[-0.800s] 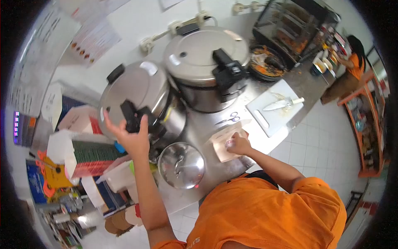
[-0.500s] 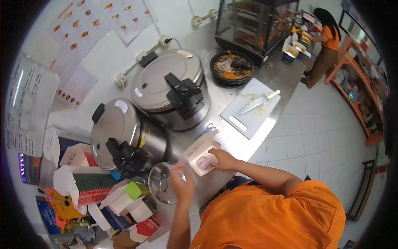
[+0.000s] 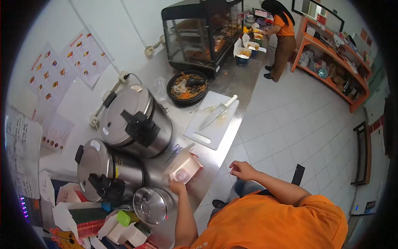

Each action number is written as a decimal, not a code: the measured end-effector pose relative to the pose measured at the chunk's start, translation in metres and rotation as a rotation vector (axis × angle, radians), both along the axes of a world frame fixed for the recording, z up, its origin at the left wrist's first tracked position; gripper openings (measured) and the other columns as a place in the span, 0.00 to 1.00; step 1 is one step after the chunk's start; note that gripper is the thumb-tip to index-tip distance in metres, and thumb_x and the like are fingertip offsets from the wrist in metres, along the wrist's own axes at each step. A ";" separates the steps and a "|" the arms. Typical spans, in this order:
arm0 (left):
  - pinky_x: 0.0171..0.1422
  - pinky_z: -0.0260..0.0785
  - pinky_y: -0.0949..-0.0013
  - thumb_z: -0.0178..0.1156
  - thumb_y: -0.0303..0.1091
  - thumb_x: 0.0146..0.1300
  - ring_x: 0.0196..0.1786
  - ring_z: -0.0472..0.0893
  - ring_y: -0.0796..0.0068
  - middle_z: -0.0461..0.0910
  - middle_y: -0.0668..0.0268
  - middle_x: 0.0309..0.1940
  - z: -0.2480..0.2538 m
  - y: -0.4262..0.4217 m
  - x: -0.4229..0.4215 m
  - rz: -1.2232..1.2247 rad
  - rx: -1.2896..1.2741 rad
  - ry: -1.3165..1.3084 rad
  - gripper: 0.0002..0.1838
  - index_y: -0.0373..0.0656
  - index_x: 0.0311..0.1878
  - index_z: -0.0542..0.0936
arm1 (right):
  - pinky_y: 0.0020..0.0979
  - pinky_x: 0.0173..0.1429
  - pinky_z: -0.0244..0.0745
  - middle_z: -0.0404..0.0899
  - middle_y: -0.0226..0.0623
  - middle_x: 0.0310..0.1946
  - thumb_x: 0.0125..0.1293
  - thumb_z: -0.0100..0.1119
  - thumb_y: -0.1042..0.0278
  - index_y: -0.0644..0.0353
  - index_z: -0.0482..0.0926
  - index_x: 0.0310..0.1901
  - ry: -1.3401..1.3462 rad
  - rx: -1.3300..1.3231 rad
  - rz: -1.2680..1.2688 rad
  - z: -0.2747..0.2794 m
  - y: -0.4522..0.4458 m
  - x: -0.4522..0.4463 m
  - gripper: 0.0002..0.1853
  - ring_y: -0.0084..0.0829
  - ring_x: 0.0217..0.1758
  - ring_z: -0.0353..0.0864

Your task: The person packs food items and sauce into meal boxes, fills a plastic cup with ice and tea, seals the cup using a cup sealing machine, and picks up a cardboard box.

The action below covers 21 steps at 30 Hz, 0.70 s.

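Note:
A white and red paper takeaway box with a printed round mark stands on the steel counter, its top flaps raised. My left hand is closed on the box's near left corner. Away from the box, past the counter's edge, my right hand hangs with loosely bent fingers apart and nothing in them. A small steel pot with a glass lid stands just left of my left hand. Scissors lie behind the box, partly hidden by it.
Two large rice cookers line the wall. A knife lies on a white cutting board, near a black mortar and a glass display case. Stacked folded boxes fill the near left. A person works at the far end.
My right hand has let go of the box and drawn away to the right. My left hand has moved from over the pot to the box. The view has turned to the right.

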<state>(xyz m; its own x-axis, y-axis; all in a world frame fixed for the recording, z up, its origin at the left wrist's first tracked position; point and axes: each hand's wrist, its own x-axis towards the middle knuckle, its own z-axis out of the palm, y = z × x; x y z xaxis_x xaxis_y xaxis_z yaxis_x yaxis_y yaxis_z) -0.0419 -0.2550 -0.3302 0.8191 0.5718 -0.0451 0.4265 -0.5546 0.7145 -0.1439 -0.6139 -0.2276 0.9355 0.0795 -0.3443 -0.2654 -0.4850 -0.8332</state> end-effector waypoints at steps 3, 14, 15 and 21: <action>0.53 0.70 0.43 0.53 0.27 0.70 0.45 0.82 0.38 0.83 0.40 0.39 0.008 -0.055 -0.013 -0.168 0.082 -0.154 0.10 0.30 0.43 0.80 | 0.38 0.51 0.82 0.88 0.47 0.44 0.67 0.68 0.55 0.65 0.78 0.56 -0.084 0.103 -0.064 -0.008 -0.032 0.003 0.25 0.40 0.46 0.88; 0.44 0.78 0.60 0.54 0.46 0.78 0.37 0.82 0.66 0.83 0.62 0.38 0.033 -0.373 0.022 -0.570 -0.540 -0.175 0.20 0.35 0.50 0.81 | 0.31 0.26 0.79 0.82 0.36 0.34 0.81 0.43 0.43 0.64 0.75 0.62 -0.018 0.354 -0.606 -0.007 -0.268 0.058 0.29 0.25 0.28 0.81; 0.39 0.76 0.62 0.53 0.48 0.78 0.37 0.81 0.65 0.81 0.61 0.40 0.049 -0.392 0.041 -0.376 -0.724 -0.043 0.22 0.36 0.58 0.76 | 0.30 0.25 0.79 0.82 0.36 0.34 0.81 0.41 0.44 0.65 0.77 0.60 -0.035 0.389 -0.624 -0.003 -0.297 0.062 0.29 0.25 0.28 0.81; 0.24 0.74 0.68 0.70 0.42 0.65 0.32 0.79 0.71 0.78 0.59 0.37 0.006 -0.411 0.178 0.069 -0.710 0.211 0.32 0.40 0.66 0.69 | 0.30 0.26 0.84 0.83 0.38 0.33 0.82 0.39 0.47 0.65 0.78 0.61 -0.131 0.435 -0.813 -0.005 -0.407 0.131 0.28 0.27 0.27 0.83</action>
